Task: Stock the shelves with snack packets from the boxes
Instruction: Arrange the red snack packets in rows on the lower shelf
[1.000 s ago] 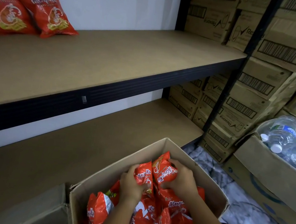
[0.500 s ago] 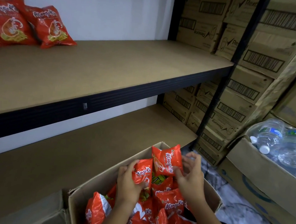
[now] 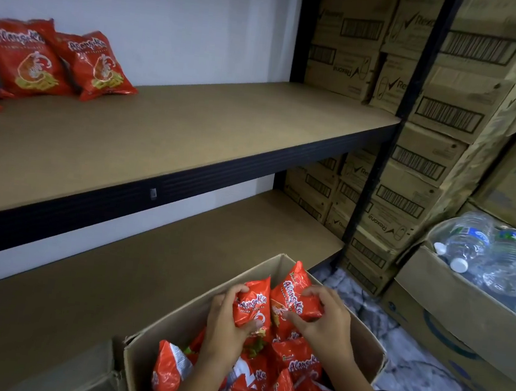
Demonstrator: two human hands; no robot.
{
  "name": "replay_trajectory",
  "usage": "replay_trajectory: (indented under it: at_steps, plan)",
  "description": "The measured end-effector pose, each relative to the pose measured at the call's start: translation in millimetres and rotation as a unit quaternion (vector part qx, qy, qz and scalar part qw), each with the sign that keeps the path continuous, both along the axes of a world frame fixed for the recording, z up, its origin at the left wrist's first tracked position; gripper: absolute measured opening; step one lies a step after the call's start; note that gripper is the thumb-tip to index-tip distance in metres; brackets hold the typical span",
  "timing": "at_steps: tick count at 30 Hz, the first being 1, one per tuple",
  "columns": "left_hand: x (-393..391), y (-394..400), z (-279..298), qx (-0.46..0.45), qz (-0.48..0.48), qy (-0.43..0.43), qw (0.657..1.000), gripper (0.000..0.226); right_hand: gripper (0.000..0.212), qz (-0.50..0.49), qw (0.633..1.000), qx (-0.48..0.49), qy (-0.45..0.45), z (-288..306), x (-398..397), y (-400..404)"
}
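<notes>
Lifted a bit higher than half a second ago: both packets, now side by side and touching above the open box. Left hand wrapped round the left red packet, fingers curled over its top edge, thumb pressed on its front. Right hand pinching the right red packet, fingertips on its far side, thumb low on its front. Hands close together, not touching. Lots more red packets piled loose in the box under the wrists.

Up on the top shelf, far left by the wall, a few red packets leaning back in a row. Bottom shelf just past the box. Off to the right, stacked brown cartons behind the black shelf post. Nearer on the right, another carton full of water bottles, sitting on the marble floor.
</notes>
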State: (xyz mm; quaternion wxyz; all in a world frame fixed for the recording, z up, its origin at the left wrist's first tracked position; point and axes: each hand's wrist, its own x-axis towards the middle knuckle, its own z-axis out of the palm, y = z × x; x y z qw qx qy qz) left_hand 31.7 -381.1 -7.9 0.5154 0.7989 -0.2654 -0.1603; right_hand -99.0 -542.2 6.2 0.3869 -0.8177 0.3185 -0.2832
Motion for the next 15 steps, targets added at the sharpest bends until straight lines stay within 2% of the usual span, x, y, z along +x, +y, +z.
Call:
replay_trajectory:
  at_steps: [6,15]
  plan:
    - [6,1,43,-0.045,-0.040,-0.047,0.997,0.057,0.041,0.042,0.994,-0.077,-0.064,30,-5,-13]
    - [1,4,160,-0.128,-0.078,-0.127,0.981,0.057,0.039,0.108,0.963,-0.046,-0.244,149,-22,-17]
